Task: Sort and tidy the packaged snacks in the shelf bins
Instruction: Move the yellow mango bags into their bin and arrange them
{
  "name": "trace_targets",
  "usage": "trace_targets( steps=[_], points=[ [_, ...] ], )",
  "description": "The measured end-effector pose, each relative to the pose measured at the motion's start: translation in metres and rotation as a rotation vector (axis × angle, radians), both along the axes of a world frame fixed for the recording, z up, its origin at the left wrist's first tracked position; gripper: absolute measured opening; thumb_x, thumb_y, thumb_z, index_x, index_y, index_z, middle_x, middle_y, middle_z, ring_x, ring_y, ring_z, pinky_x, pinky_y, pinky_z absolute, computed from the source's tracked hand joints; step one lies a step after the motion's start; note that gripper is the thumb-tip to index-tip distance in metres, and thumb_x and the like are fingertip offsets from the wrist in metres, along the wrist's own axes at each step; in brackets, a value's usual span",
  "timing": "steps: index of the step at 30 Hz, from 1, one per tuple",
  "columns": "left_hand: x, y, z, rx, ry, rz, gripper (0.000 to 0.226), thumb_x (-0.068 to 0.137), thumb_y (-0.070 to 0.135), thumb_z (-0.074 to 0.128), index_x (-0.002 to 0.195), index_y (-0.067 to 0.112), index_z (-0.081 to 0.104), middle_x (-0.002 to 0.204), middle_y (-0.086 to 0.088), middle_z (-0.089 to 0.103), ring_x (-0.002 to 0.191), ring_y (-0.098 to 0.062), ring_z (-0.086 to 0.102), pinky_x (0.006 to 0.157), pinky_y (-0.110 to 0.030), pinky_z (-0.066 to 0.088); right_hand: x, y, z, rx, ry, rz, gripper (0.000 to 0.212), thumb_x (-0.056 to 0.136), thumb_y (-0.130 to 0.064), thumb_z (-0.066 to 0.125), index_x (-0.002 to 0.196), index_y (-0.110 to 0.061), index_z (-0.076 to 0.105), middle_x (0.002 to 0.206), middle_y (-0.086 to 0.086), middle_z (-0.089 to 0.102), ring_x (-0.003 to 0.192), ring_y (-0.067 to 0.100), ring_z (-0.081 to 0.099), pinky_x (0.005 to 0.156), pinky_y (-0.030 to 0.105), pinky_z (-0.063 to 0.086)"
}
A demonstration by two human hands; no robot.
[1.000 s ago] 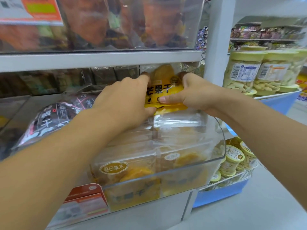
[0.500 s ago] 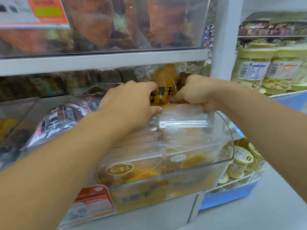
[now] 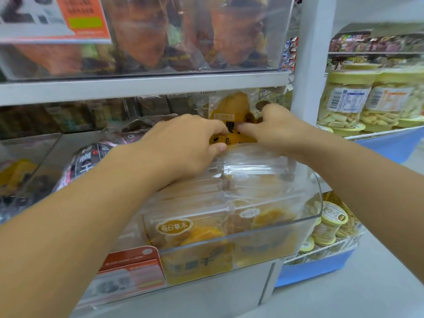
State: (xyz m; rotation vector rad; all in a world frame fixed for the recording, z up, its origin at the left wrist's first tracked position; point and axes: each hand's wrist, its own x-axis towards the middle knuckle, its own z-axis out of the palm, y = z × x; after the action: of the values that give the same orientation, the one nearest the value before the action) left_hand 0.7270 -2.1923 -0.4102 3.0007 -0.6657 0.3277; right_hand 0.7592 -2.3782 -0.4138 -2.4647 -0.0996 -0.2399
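Note:
A yellow dried-mango packet (image 3: 231,106) stands upright at the back of a clear plastic shelf bin (image 3: 263,228). My left hand (image 3: 183,145) grips its left side and my right hand (image 3: 273,129) pinches its right side; both thumbs meet on the packet's front. More mango packets (image 3: 190,228) stand in rows in the bin in front of my hands, their lower halves seen through the bin's front wall.
A dark plum-snack bag (image 3: 91,159) lies in the bin to the left. The shelf board (image 3: 137,86) sits close above my hands, with orange-packed goods over it. A white post (image 3: 307,65) borders the right; jars of chips (image 3: 346,99) fill the neighbouring rack.
Both hands have pushed the yellow packet further back and more upright under the shelf board. My right hand has shifted from a flat hold to a pinch at the packet's right side.

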Motion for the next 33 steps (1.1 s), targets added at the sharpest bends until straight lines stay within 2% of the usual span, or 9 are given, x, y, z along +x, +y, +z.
trace_targets(
  steps=[4, 8, 12, 15, 19, 23, 25, 28, 33],
  points=[
    [-0.001, 0.007, 0.003, 0.085, 0.049, -0.014, 0.043, 0.100, 0.057, 0.036, 0.142, 0.047, 0.040, 0.131, 0.008, 0.051, 0.123, -0.020, 0.050, 0.099, -0.047, 0.046, 0.003, 0.005, -0.002, 0.029, -0.021, -0.086, 0.043, 0.092, -0.051, 0.062, 0.078, -0.011, 0.059, 0.068, 0.006, 0.054, 0.071, 0.028, 0.055, 0.058, 0.033, 0.040],
    [-0.003, 0.011, 0.002, 0.133, 0.047, -0.006, 0.043, 0.100, 0.059, 0.028, 0.128, 0.043, 0.057, 0.131, 0.012, 0.049, 0.121, -0.020, 0.051, 0.095, -0.046, 0.047, 0.008, 0.015, 0.005, 0.151, 0.011, -0.104, 0.045, 0.082, -0.057, 0.074, 0.081, -0.015, 0.059, 0.079, 0.003, 0.061, 0.072, 0.021, 0.058, 0.072, 0.035, 0.049],
    [-0.003, 0.014, 0.002, 0.170, 0.030, 0.009, 0.046, 0.102, 0.057, 0.026, 0.111, 0.035, 0.065, 0.117, 0.009, 0.051, 0.110, -0.019, 0.052, 0.087, -0.043, 0.048, 0.015, 0.012, 0.005, 0.159, 0.092, -0.091, 0.022, 0.094, -0.032, 0.068, 0.094, -0.012, 0.060, 0.094, 0.010, 0.059, 0.075, 0.023, 0.055, 0.059, 0.027, 0.046],
    [-0.002, 0.017, 0.005, 0.162, 0.015, 0.028, 0.042, 0.103, 0.054, 0.028, 0.088, 0.031, 0.060, 0.094, 0.009, 0.050, 0.087, -0.013, 0.050, 0.072, -0.035, 0.041, 0.017, 0.007, 0.008, 0.117, 0.061, -0.078, 0.006, 0.099, -0.019, 0.056, 0.096, -0.014, 0.056, 0.100, 0.010, 0.055, 0.067, 0.018, 0.051, 0.057, 0.026, 0.046],
    [-0.002, 0.019, 0.004, 0.135, -0.018, 0.025, 0.042, 0.103, 0.054, 0.030, 0.072, 0.031, 0.047, 0.084, 0.010, 0.045, 0.075, -0.010, 0.045, 0.067, -0.034, 0.037, 0.019, 0.014, 0.004, -0.131, 0.005, -0.081, 0.012, 0.100, -0.008, 0.049, 0.103, -0.002, 0.059, 0.096, 0.016, 0.055, 0.092, 0.031, 0.054, 0.069, 0.034, 0.045],
    [-0.002, 0.019, 0.002, 0.167, -0.029, 0.026, 0.041, 0.103, 0.053, 0.027, 0.075, 0.030, 0.044, 0.083, 0.011, 0.046, 0.083, -0.017, 0.048, 0.069, -0.035, 0.036, 0.022, 0.012, -0.005, -0.136, -0.048, -0.044, 0.026, 0.099, -0.009, 0.049, 0.123, -0.004, 0.057, 0.100, 0.014, 0.060, 0.094, 0.033, 0.057, 0.076, 0.037, 0.049],
    [-0.002, 0.019, 0.001, 0.176, -0.021, 0.017, 0.040, 0.104, 0.053, 0.026, 0.078, 0.029, 0.045, 0.082, 0.010, 0.050, 0.083, -0.017, 0.050, 0.067, -0.035, 0.034, 0.024, 0.008, -0.006, -0.159, -0.054, -0.049, 0.019, 0.098, -0.015, 0.051, 0.102, -0.001, 0.063, 0.092, 0.015, 0.061, 0.087, 0.033, 0.058, 0.068, 0.036, 0.050],
    [0.000, 0.017, 0.003, 0.189, 0.016, 0.006, 0.038, 0.104, 0.050, 0.026, 0.077, 0.032, 0.044, 0.082, 0.013, 0.049, 0.090, -0.019, 0.052, 0.070, -0.036, 0.033, 0.023, 0.006, 0.001, -0.207, -0.045, -0.064, 0.034, 0.094, -0.022, 0.059, 0.066, -0.008, 0.047, 0.064, 0.008, 0.046, 0.061, 0.025, 0.046, 0.050, 0.030, 0.033],
    [0.004, 0.004, 0.005, 0.241, 0.037, -0.001, 0.037, 0.106, 0.041, 0.027, 0.075, 0.028, 0.041, 0.082, 0.011, 0.047, 0.089, -0.020, 0.049, 0.073, -0.035, 0.034, 0.020, 0.003, 0.007, -0.234, 0.002, -0.084, 0.026, 0.083, -0.024, 0.072, 0.072, -0.009, 0.054, 0.070, 0.008, 0.054, 0.063, 0.023, 0.051, 0.054, 0.028, 0.041]
  ],
)
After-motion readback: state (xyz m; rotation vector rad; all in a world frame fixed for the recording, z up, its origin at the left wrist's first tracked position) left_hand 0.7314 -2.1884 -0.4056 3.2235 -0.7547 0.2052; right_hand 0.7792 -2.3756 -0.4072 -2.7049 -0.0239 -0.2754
